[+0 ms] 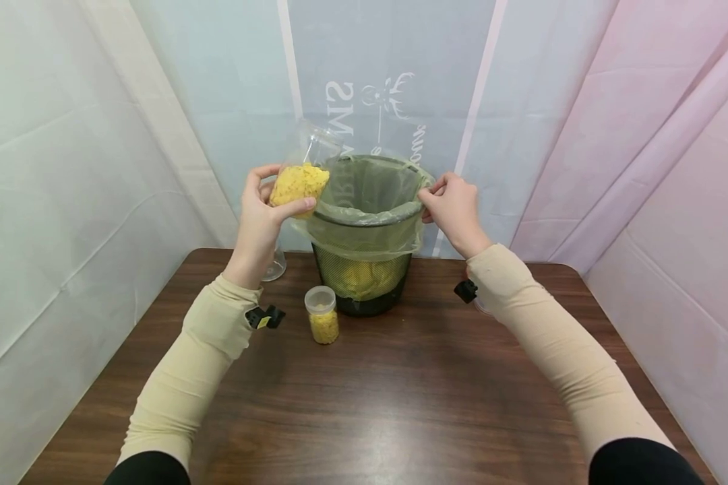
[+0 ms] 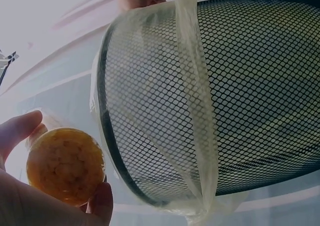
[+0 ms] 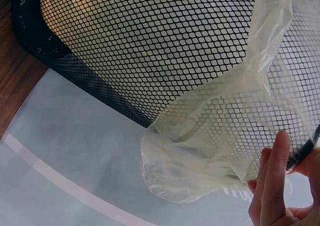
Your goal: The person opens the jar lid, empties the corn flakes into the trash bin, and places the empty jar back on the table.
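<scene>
My left hand [image 1: 261, 215] grips a clear plastic jar [image 1: 302, 180] part-filled with yellow crumbly bits, tilted with its mouth up toward the bin. In the left wrist view the jar's round base [image 2: 66, 166] faces the camera between thumb and fingers. A black mesh trash bin [image 1: 367, 269] stands at the table's back, lined with a thin pale green bag [image 1: 370, 215] folded over its rim. Yellow material shows low inside through the mesh. With thumb and fingers my right hand [image 1: 455, 209] pinches the bag and rim at the bin's right side, also seen in the right wrist view [image 3: 275, 191].
A smaller lidded jar [image 1: 323, 316] of yellow bits stands on the brown table [image 1: 388, 397], just front-left of the bin. Behind my left wrist is a clear container [image 1: 275, 266], partly hidden. Fabric curtains [image 1: 394, 40] close in the back and sides.
</scene>
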`<state>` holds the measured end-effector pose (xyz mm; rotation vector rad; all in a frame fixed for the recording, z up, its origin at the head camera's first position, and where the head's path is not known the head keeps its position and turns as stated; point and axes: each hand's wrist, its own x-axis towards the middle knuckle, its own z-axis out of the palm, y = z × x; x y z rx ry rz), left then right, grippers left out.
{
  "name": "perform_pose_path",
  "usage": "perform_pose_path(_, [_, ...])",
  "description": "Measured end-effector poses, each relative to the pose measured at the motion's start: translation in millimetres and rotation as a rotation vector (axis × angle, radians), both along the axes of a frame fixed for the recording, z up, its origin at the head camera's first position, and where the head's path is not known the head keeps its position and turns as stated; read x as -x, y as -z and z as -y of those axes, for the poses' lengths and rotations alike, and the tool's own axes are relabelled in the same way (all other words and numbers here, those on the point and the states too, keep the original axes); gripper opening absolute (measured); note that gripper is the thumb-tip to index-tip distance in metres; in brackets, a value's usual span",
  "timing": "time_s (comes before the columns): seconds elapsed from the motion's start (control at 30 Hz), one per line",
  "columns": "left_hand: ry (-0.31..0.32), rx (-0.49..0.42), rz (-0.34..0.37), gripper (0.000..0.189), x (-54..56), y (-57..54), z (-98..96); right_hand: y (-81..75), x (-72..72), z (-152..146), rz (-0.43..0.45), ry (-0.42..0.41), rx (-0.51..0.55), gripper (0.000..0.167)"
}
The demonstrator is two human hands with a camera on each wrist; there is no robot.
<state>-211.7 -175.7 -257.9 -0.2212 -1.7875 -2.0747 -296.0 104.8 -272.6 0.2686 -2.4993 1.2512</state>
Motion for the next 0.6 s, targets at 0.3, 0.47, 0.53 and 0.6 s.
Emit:
perform_pose_path(0.3, [-0.026,-0.024,-0.031,0.058,3.1,0.1,-0.3,1.1,-0.9,2.4,0.013,0.000,0.030,0.013])
perform_pose_path(0.47, [-0.052,-0.037,-0.068,0.053,4.5,-2.5,-1.5,0.7,-1.0,2.9,0.022,0.004,0.031,0.014])
perform_pose_path(0.53, [-0.073,-0.033,-0.079,0.051,5.3,-4.0,-2.0,0.4,-1.1,2.7,0.017,0.005,0.028,0.014])
perform_pose_path(0.6, [-0.086,-0.035,-0.081,0.051,5.9,-5.3,-2.5,0.0,-1.4,2.2,0.012,0.007,0.023,0.014])
